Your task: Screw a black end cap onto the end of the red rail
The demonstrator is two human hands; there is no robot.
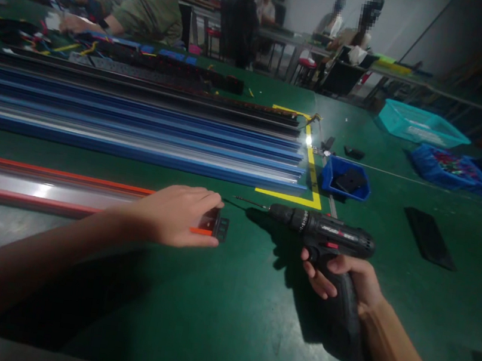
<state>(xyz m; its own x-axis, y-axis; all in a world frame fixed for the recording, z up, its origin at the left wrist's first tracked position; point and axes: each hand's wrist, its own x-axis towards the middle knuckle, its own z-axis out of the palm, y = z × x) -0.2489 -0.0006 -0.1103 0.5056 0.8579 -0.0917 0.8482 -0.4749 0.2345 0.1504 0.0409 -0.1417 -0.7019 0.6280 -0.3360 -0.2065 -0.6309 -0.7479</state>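
Observation:
My left hand is wrapped over the right end of a long silver profile with red edges, thumb and fingers on its two sides. A black end cap sits at that end, just beyond my fingertips. In my right hand is a black cordless drill, gripped by its handle. Its long thin bit points left, toward the capped end, and stays apart from it. Part of the profile is hidden beneath my left hand and forearm.
Several blue profiles lie behind, reaching yellow tape. To their right are a blue bin with black parts, a teal basket, blue trays and a flat black piece. A co-worker sits across the table.

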